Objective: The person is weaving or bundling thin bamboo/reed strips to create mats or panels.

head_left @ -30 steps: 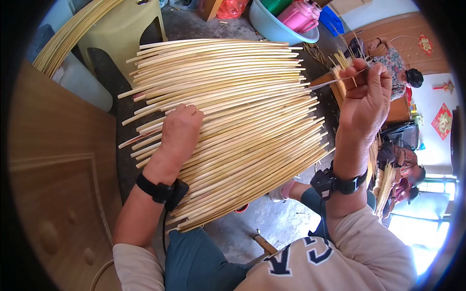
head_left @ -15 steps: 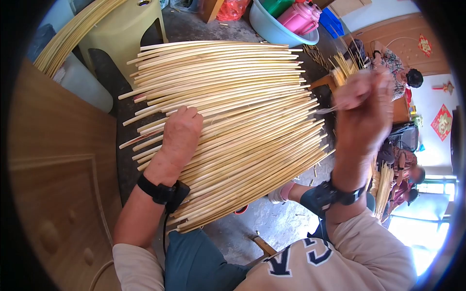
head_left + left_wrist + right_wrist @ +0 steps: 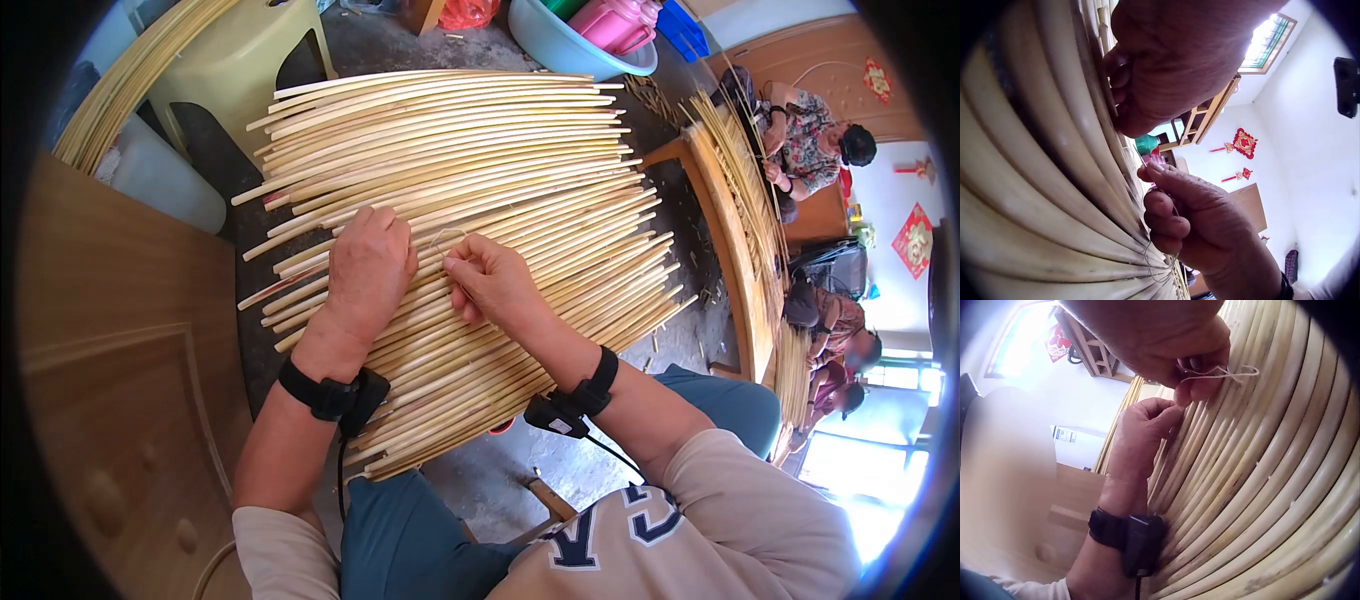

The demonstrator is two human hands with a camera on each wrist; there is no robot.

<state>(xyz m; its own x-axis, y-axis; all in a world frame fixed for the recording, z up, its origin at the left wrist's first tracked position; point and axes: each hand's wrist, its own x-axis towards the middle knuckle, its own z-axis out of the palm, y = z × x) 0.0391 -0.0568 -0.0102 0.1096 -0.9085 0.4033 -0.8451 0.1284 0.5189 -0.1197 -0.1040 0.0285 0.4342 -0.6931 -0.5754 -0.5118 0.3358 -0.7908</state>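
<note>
A wide mat of pale, peeled sticks [image 3: 540,240] lies side by side before the person. The left hand [image 3: 370,265] rests on the mat's left part, fingers curled down at one of the sticks; its fingertips are hidden in the head view. Close to its right, the right hand [image 3: 490,280] pinches a thin white thread [image 3: 1242,374] between thumb and forefinger, low over the sticks. In the left wrist view, a loose loop of thread [image 3: 1149,265] hangs below the curled right fingers [image 3: 1166,225].
A wooden bench [image 3: 725,250] with long sticks on it stands at right, where other people [image 3: 810,145] sit. A beige stool [image 3: 235,75], a blue basin [image 3: 560,45] and a wooden panel [image 3: 130,380] surround the mat.
The right hand, raised at the far right with the thread drawn out, has come down and left to the mat beside the left hand. The left hand has hardly moved.
</note>
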